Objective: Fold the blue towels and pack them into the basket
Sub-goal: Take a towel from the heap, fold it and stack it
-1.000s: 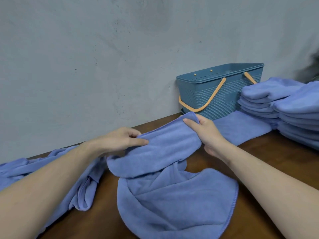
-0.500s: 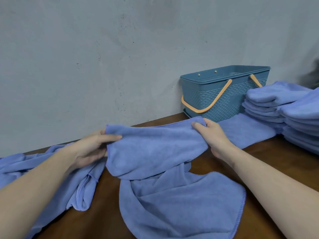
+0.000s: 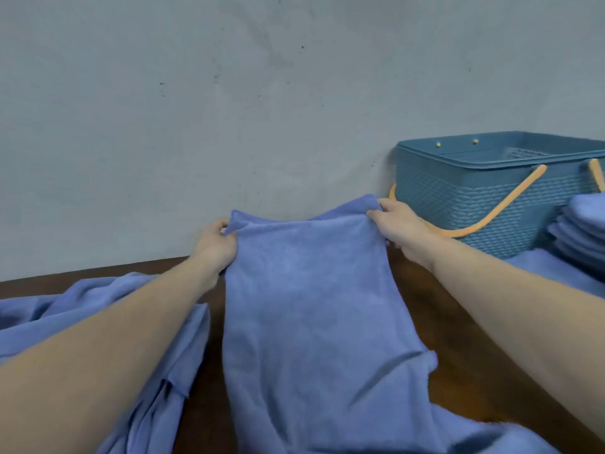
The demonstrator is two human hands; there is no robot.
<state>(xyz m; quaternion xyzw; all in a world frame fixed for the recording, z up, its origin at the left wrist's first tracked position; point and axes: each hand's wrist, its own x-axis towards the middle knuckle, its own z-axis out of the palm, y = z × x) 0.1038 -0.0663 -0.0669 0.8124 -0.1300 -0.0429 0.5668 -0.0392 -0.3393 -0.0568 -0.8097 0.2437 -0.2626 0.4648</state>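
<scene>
A pale grey-blue plaster wall (image 3: 229, 109), marked with small dark specks, fills the view from 9 to 3 o'clock. Below it lies a dark brown wooden table (image 3: 465, 339), evenly lit.

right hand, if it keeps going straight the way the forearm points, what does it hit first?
Likely the wall just left of the basket. The right hand, gripping the towel corner, points up-left past the basket's corner. Depth is unclear, so the basket's orange handle may come first.

Two hands (image 3: 216, 245) (image 3: 397, 229), one basket (image 3: 491, 194), one held towel (image 3: 311, 306), one folded stack (image 3: 579, 234), one loose heap (image 3: 98, 299).
</scene>
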